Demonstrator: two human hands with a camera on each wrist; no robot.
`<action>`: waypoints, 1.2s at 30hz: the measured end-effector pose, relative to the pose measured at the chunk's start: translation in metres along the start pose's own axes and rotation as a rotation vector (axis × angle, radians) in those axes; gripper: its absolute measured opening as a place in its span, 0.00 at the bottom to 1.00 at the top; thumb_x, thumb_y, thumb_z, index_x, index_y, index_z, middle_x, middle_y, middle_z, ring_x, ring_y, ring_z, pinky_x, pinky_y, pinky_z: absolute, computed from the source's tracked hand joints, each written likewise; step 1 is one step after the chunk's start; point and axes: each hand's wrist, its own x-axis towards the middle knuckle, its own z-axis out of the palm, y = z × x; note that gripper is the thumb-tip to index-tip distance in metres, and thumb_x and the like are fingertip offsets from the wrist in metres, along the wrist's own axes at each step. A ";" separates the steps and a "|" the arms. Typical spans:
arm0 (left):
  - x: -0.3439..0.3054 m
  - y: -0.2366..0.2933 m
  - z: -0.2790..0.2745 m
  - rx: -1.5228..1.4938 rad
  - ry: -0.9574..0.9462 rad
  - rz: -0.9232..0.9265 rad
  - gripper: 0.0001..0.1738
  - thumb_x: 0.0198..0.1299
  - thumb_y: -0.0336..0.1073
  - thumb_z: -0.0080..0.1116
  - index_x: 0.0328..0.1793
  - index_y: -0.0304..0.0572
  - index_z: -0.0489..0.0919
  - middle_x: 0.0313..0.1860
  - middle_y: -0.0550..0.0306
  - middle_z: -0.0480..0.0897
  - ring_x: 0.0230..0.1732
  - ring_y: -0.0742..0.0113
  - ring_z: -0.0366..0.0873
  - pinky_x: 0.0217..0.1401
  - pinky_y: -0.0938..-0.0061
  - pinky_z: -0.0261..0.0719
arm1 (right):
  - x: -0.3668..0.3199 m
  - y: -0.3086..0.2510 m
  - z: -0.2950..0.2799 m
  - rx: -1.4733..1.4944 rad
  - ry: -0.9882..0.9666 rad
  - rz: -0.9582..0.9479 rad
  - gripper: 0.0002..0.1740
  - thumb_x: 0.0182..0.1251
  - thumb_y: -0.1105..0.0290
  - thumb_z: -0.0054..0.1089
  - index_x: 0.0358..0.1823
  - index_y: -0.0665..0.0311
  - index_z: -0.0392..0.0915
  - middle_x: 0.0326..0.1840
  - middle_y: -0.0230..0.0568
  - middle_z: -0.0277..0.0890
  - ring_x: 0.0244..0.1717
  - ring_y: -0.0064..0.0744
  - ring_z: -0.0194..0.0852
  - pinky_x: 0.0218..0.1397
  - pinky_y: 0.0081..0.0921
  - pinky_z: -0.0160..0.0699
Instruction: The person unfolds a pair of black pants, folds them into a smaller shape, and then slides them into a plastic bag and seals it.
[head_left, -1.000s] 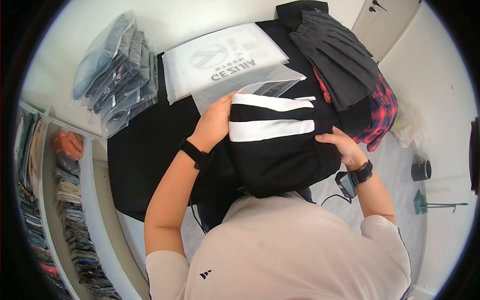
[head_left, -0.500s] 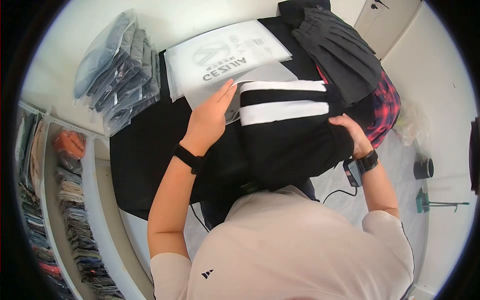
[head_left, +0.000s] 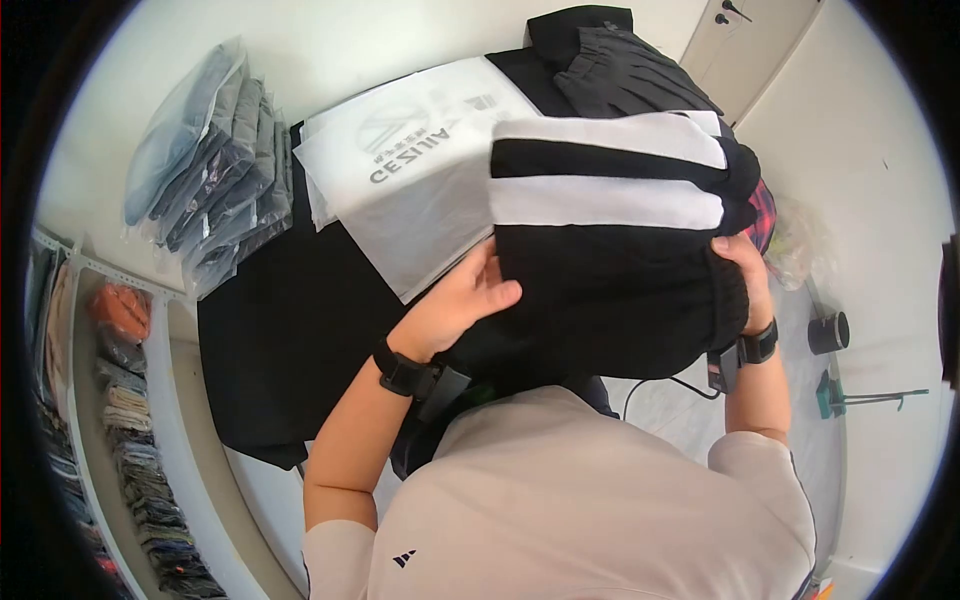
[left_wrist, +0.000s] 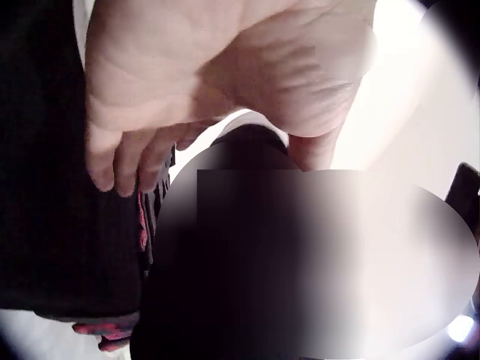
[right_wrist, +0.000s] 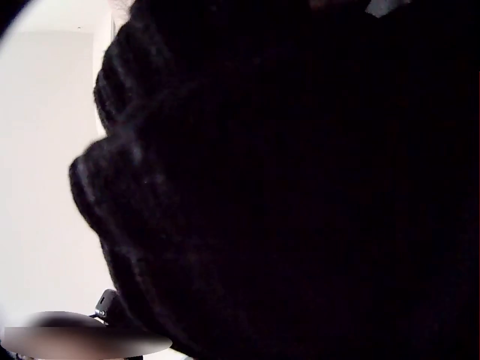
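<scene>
Folded black trousers [head_left: 620, 285] with two broad white stripes and a gathered elastic edge at the right stand out over the black table. My right hand [head_left: 746, 268] grips that elastic edge, thumb on the near face, other fingers hidden behind the cloth. Beside the left edge of the trousers is my left hand [head_left: 458, 300], its thumb apart from the fingers and overlapping the cloth in the head view. The left wrist view shows the fingers [left_wrist: 131, 161] loosely bent with nothing gripped. Black cloth fills most of the right wrist view. A frosted plastic bag [head_left: 410, 240] lies beyond the left hand.
More printed plastic bags [head_left: 440, 110] are stacked at the back of the black table [head_left: 290, 340]. Bagged clothes [head_left: 215, 165] are piled at the back left. A grey pleated skirt [head_left: 640, 80] and red plaid cloth [head_left: 765, 215] lie right. Shelves [head_left: 175, 380] of folded clothes stand left.
The trousers have moved right and look larger, nearer the head camera. My left hand has let go of their left edge and come lower. The frosted bag's raised edge now lies flatter.
</scene>
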 end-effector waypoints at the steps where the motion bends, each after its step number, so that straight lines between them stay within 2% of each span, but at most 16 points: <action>1: -0.004 0.001 0.005 -0.033 -0.005 0.057 0.47 0.58 0.45 0.65 0.76 0.33 0.52 0.68 0.48 0.66 0.67 0.63 0.64 0.70 0.69 0.61 | 0.005 0.005 -0.003 0.003 0.001 -0.001 0.17 0.56 0.74 0.58 0.48 0.72 0.77 0.40 0.45 0.82 0.39 0.35 0.83 0.44 0.29 0.83; 2: -0.008 0.001 0.009 -0.066 -0.009 0.112 0.46 0.58 0.42 0.66 0.76 0.33 0.51 0.69 0.48 0.65 0.67 0.63 0.64 0.72 0.70 0.58 | 0.012 0.011 -0.005 0.026 -0.025 0.044 0.16 0.56 0.72 0.59 0.47 0.71 0.78 0.40 0.45 0.82 0.38 0.35 0.83 0.42 0.29 0.83; 3: -0.009 -0.008 0.008 -0.265 0.014 0.103 0.40 0.58 0.35 0.64 0.72 0.33 0.58 0.64 0.48 0.70 0.64 0.63 0.69 0.68 0.70 0.65 | 0.015 0.016 -0.004 0.050 -0.051 0.090 0.15 0.57 0.71 0.59 0.45 0.70 0.78 0.39 0.45 0.82 0.37 0.34 0.83 0.41 0.29 0.82; 4: -0.011 -0.004 0.008 -0.264 0.016 0.097 0.40 0.58 0.35 0.64 0.72 0.33 0.58 0.64 0.48 0.70 0.64 0.63 0.69 0.68 0.70 0.65 | 0.016 0.020 0.012 0.164 0.097 0.204 0.14 0.58 0.68 0.61 0.42 0.69 0.79 0.38 0.44 0.83 0.34 0.34 0.82 0.38 0.29 0.82; 7: -0.019 0.023 0.006 -0.231 0.406 -0.040 0.26 0.53 0.25 0.56 0.61 0.32 0.69 0.54 0.48 0.76 0.53 0.61 0.77 0.54 0.68 0.78 | 0.046 0.041 0.010 0.180 0.091 0.461 0.11 0.59 0.68 0.63 0.39 0.69 0.80 0.34 0.44 0.83 0.31 0.35 0.83 0.37 0.28 0.84; 10: -0.023 -0.007 -0.028 -0.113 0.529 -0.263 0.28 0.53 0.26 0.56 0.63 0.33 0.68 0.54 0.48 0.76 0.54 0.60 0.76 0.55 0.68 0.77 | 0.076 0.094 -0.013 0.214 0.042 0.793 0.10 0.59 0.72 0.62 0.40 0.70 0.80 0.35 0.46 0.83 0.32 0.36 0.84 0.39 0.29 0.87; 12: -0.026 -0.014 -0.033 -0.113 0.505 -0.246 0.29 0.53 0.28 0.58 0.64 0.33 0.67 0.54 0.48 0.76 0.54 0.60 0.75 0.56 0.69 0.76 | 0.076 0.104 -0.012 0.079 0.037 0.614 0.13 0.59 0.73 0.63 0.45 0.71 0.79 0.41 0.48 0.82 0.37 0.38 0.84 0.43 0.31 0.86; 16: -0.030 -0.001 -0.014 -0.118 0.551 -0.176 0.35 0.50 0.28 0.63 0.67 0.33 0.64 0.56 0.49 0.75 0.56 0.60 0.74 0.58 0.69 0.75 | 0.070 0.092 -0.005 0.229 -0.013 0.772 0.17 0.60 0.73 0.63 0.49 0.71 0.77 0.46 0.48 0.81 0.43 0.38 0.83 0.47 0.33 0.85; 18: -0.027 0.004 -0.007 -0.073 0.537 -0.138 0.37 0.49 0.28 0.64 0.67 0.34 0.63 0.58 0.49 0.74 0.56 0.60 0.74 0.59 0.69 0.74 | 0.062 0.084 0.012 0.175 -0.053 0.606 0.21 0.59 0.74 0.63 0.54 0.72 0.73 0.49 0.47 0.79 0.46 0.38 0.82 0.48 0.35 0.84; 21: -0.024 0.001 -0.003 0.280 0.514 -0.055 0.42 0.46 0.32 0.68 0.69 0.34 0.63 0.59 0.47 0.74 0.60 0.56 0.72 0.64 0.67 0.68 | 0.058 0.086 0.022 -0.016 -0.080 0.453 0.25 0.58 0.75 0.65 0.56 0.72 0.70 0.50 0.48 0.78 0.46 0.38 0.81 0.50 0.34 0.84; 26: -0.016 -0.002 0.010 0.819 0.580 0.107 0.46 0.43 0.31 0.68 0.70 0.33 0.60 0.61 0.39 0.72 0.62 0.50 0.70 0.66 0.64 0.66 | 0.064 0.099 0.015 -0.074 0.007 0.455 0.29 0.55 0.76 0.67 0.58 0.70 0.66 0.50 0.50 0.77 0.46 0.39 0.81 0.49 0.34 0.84; 27: -0.015 0.003 0.018 0.817 0.574 0.104 0.46 0.43 0.31 0.68 0.70 0.33 0.60 0.61 0.39 0.72 0.62 0.50 0.70 0.66 0.64 0.66 | 0.063 0.099 0.016 -0.079 -0.006 0.444 0.29 0.54 0.76 0.67 0.58 0.69 0.65 0.49 0.51 0.77 0.46 0.39 0.81 0.49 0.34 0.84; 29: -0.013 0.012 0.033 1.080 0.524 0.052 0.46 0.43 0.29 0.64 0.71 0.31 0.57 0.52 0.33 0.71 0.54 0.38 0.72 0.58 0.58 0.72 | 0.062 0.099 0.017 -0.096 0.014 0.442 0.29 0.54 0.76 0.67 0.57 0.69 0.65 0.48 0.50 0.77 0.45 0.38 0.81 0.48 0.33 0.84; 32: -0.007 0.022 0.045 1.147 0.420 0.105 0.47 0.44 0.29 0.62 0.73 0.31 0.54 0.46 0.33 0.70 0.48 0.35 0.71 0.53 0.56 0.72 | 0.062 0.102 0.015 -0.143 0.020 0.428 0.28 0.53 0.76 0.67 0.56 0.68 0.66 0.47 0.47 0.77 0.44 0.36 0.81 0.47 0.31 0.84; 34: 0.001 0.033 0.052 1.185 0.373 0.082 0.47 0.46 0.30 0.60 0.74 0.32 0.52 0.46 0.34 0.70 0.47 0.36 0.72 0.52 0.57 0.73 | 0.062 0.104 0.014 -0.177 0.012 0.416 0.28 0.53 0.77 0.67 0.56 0.68 0.66 0.46 0.45 0.77 0.44 0.35 0.81 0.47 0.29 0.83; 36: 0.011 0.048 0.060 1.155 0.236 -0.105 0.47 0.46 0.33 0.62 0.74 0.33 0.55 0.51 0.35 0.70 0.55 0.36 0.69 0.59 0.62 0.69 | 0.060 0.107 0.017 -0.200 -0.051 0.310 0.27 0.53 0.78 0.67 0.55 0.67 0.67 0.46 0.42 0.77 0.45 0.32 0.80 0.47 0.25 0.82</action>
